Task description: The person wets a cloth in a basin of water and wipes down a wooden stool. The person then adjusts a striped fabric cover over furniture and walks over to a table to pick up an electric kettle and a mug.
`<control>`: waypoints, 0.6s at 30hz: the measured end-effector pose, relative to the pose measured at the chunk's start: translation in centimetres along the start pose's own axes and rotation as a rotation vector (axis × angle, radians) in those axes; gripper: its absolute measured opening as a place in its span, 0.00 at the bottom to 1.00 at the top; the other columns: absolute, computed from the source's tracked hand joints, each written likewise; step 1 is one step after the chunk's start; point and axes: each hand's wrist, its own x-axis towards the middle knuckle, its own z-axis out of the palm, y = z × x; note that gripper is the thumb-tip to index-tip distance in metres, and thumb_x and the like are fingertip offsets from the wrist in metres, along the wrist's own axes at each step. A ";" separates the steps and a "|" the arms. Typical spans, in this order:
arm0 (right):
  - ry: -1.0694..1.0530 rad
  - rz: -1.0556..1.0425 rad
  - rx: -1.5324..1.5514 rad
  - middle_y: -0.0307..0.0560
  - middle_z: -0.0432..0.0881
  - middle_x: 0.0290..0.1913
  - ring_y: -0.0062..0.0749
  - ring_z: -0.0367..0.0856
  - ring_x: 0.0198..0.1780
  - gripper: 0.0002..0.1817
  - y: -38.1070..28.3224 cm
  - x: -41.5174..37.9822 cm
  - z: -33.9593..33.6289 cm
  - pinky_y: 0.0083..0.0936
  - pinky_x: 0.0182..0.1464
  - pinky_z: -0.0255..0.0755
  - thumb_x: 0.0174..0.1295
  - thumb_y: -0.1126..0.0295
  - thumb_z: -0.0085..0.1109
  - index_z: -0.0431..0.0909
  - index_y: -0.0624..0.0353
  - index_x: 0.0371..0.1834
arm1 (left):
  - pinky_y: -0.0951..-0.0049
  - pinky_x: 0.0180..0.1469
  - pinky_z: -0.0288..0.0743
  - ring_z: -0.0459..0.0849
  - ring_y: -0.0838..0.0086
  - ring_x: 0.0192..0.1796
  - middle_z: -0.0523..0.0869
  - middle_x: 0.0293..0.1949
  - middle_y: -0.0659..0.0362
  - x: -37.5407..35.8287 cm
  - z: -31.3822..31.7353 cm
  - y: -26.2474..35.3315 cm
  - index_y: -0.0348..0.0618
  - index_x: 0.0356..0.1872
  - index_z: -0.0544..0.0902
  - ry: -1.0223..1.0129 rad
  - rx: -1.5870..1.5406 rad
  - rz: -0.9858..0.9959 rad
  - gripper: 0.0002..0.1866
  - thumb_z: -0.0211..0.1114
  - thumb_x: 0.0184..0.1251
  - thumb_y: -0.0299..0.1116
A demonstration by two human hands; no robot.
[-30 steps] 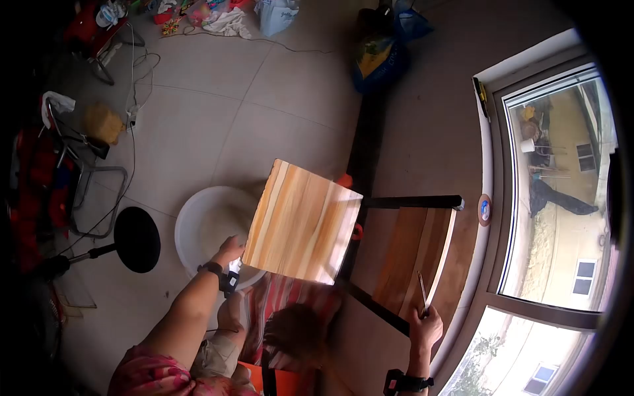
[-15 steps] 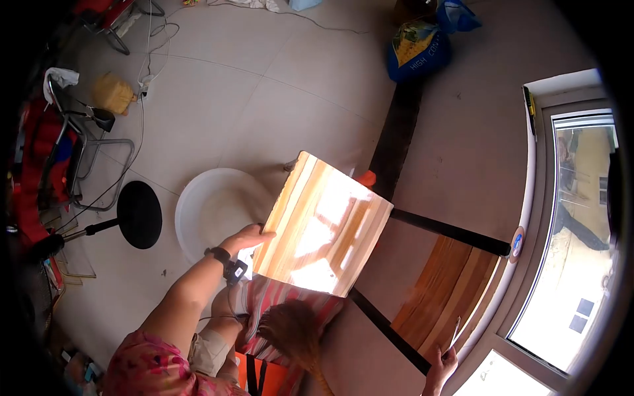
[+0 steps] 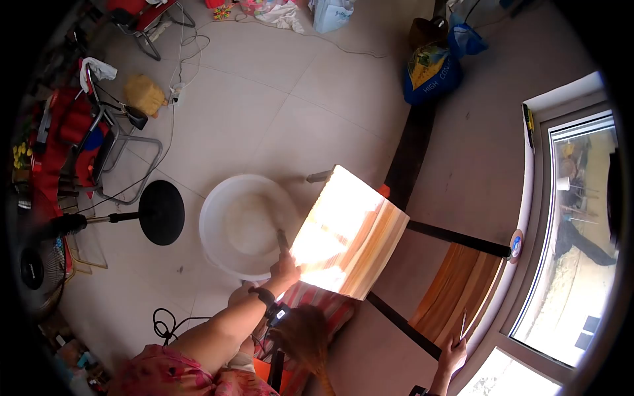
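Note:
A wood-striped square board (image 3: pixel 370 257), bright with glare, lies in the middle, with a greyish leg-like piece (image 3: pixel 318 177) sticking out past its upper left edge. My left hand (image 3: pixel 285 272), a dark watch on its wrist, is closed at the board's lower left edge. A dark narrow bar (image 3: pixel 282 241) rises from that hand and overlaps the basin; its other end is hidden. On the right, my right hand (image 3: pixel 453 355) pinches a thin pale stick (image 3: pixel 463 325). That stick overlaps the lower end of another wood-striped panel (image 3: pixel 452 284), which sits between two black bars.
A white round basin (image 3: pixel 210 245) stands on the floor left of the board. Red striped cloth (image 3: pixel 335 314) and a brown bushy tuft (image 3: pixel 300 333) lie below. Beyond are a round black disc on a stand (image 3: pixel 162 212), a blue bag (image 3: pixel 430 82), cables, chairs and the window (image 3: pixel 581 231).
My left hand has slid down the board's left edge, and the dark bar now shows above it. The scene has shifted in view. My right hand still holds the stick near the panel.

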 end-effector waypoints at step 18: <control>0.044 0.017 -0.037 0.53 0.74 0.18 0.49 0.75 0.23 0.20 0.9 0.6 0.9 0.41 0.27 0.67 0.48 0.53 0.55 0.68 0.60 0.17 | 0.67 0.42 0.75 0.78 0.54 0.42 0.56 0.58 0.37 0.5 2.7 -0.7 0.31 0.61 0.34 0.103 -0.018 0.049 0.56 0.68 0.38 0.36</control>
